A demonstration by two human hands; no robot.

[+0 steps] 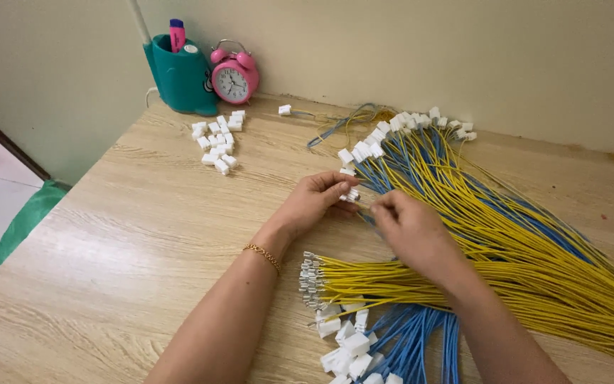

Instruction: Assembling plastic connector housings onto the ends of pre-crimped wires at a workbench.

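My left hand (314, 203) pinches a small white plastic connector (352, 194) at mid-table. My right hand (410, 227) meets it from the right, its fingertips closed on a thin yellow wire (364, 206) at the connector. Under my right wrist lies a bundle of yellow wires with bare metal terminals (312, 279). Behind the hands, a large fan of yellow and blue wires with white connectors fitted (463, 192) spreads toward the right.
Loose white connectors (218, 141) lie in a pile at the back left. Blue wires with white connectors (364, 348) lie near the front edge. A teal pen holder (179, 75) and a pink alarm clock (234, 77) stand against the wall. The wooden table's left edge (51, 213) is close.
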